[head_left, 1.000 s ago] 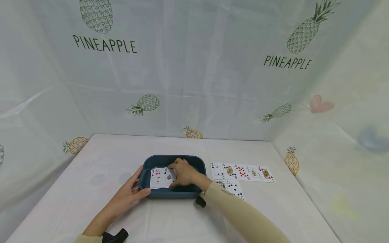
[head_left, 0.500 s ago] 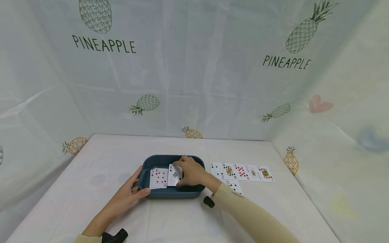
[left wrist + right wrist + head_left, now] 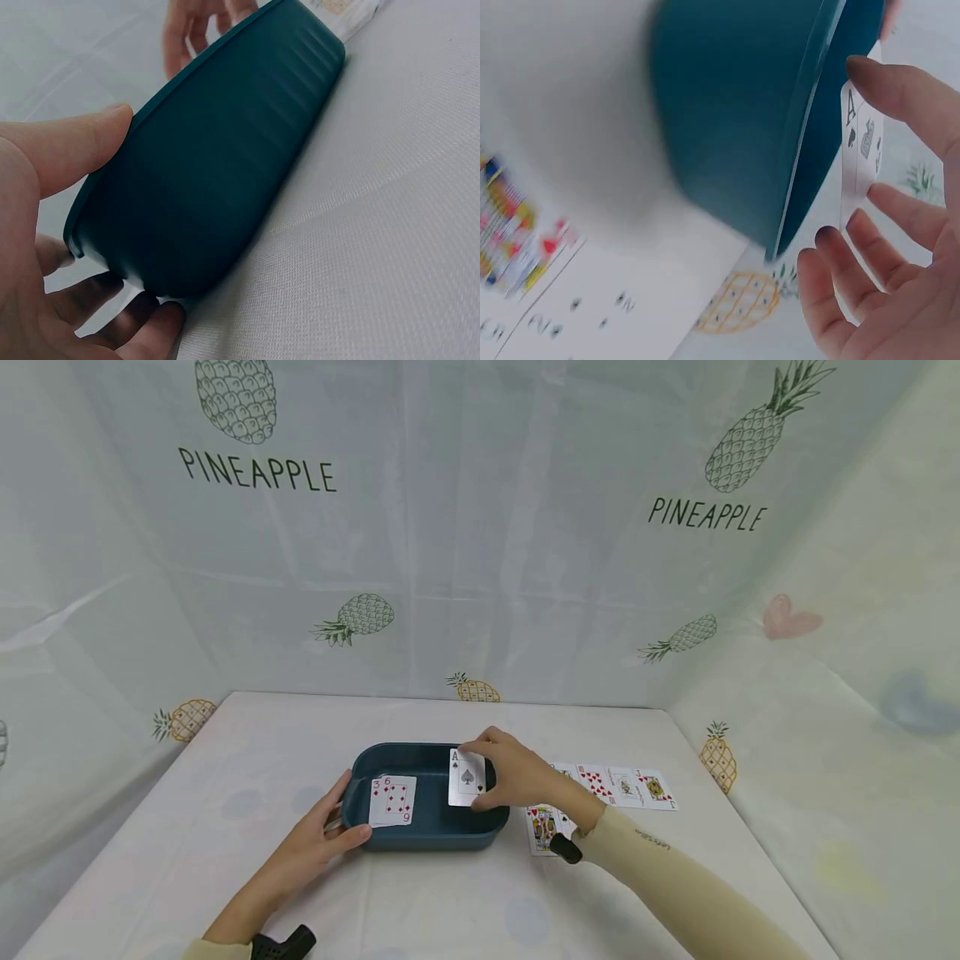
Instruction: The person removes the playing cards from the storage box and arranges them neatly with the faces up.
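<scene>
My left hand (image 3: 318, 835) holds the left end of a dark teal tray (image 3: 427, 842). In the left wrist view its thumb lies on the rim of the tray (image 3: 217, 142) and the fingers bend around the end. My right hand (image 3: 517, 768) pinches an ace of spades playing card (image 3: 466, 777) by its edges over the tray's right end. Seen from the right wrist, the ace (image 3: 859, 150) stands between thumb and fingertips beside the rim. A small pile of cards (image 3: 392, 802), with a six of diamonds on top, lies in the tray's left half.
Right of the tray, a row of face-up cards (image 3: 622, 787) lies on the white-covered table (image 3: 420, 910). Below that row lies a face card (image 3: 543, 833), with another card mostly hidden by the right wrist. Pineapple-printed cloth (image 3: 480, 552) hangs behind and at both sides.
My right hand has drawn the ace of spades off the pile, moving right and up across the tray. The six of diamonds is now uncovered. My left hand has stayed in place.
</scene>
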A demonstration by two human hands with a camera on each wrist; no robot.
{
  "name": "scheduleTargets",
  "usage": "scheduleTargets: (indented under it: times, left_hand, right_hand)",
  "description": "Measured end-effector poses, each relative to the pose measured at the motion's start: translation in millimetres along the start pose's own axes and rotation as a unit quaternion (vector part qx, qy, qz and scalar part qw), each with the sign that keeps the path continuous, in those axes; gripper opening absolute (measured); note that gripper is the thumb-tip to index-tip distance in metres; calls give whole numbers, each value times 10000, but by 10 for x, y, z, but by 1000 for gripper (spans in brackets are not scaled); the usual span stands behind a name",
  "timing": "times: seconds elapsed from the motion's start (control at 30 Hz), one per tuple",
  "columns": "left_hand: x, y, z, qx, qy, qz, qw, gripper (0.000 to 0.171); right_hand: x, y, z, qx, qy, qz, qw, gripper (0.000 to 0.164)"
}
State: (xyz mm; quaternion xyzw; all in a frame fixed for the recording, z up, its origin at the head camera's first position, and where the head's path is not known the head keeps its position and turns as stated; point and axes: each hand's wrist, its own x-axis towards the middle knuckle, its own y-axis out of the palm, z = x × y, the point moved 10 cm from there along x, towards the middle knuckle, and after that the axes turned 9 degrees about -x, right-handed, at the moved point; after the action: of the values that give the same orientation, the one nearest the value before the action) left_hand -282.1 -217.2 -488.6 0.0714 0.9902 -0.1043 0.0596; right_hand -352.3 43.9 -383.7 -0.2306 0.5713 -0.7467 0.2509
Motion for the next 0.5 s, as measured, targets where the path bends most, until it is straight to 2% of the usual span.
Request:
scheduleTargets:
  times: [0.2,0.33,0.5]
  left_hand:
    - [6,-5,14,66,-42,-27,10000,102]
    - [11,-8,28,38,-55,-32,10000,102]
    - [17,3,17,-21,-43,-4,10000,102]
  right_hand:
    - [-290,-133,-294,283,39,-41,9996,86]
    - [-466,-206,-533,249,48,-195,9995,87]
    - [-739,-187,-831,347,154,-131,9992,85]
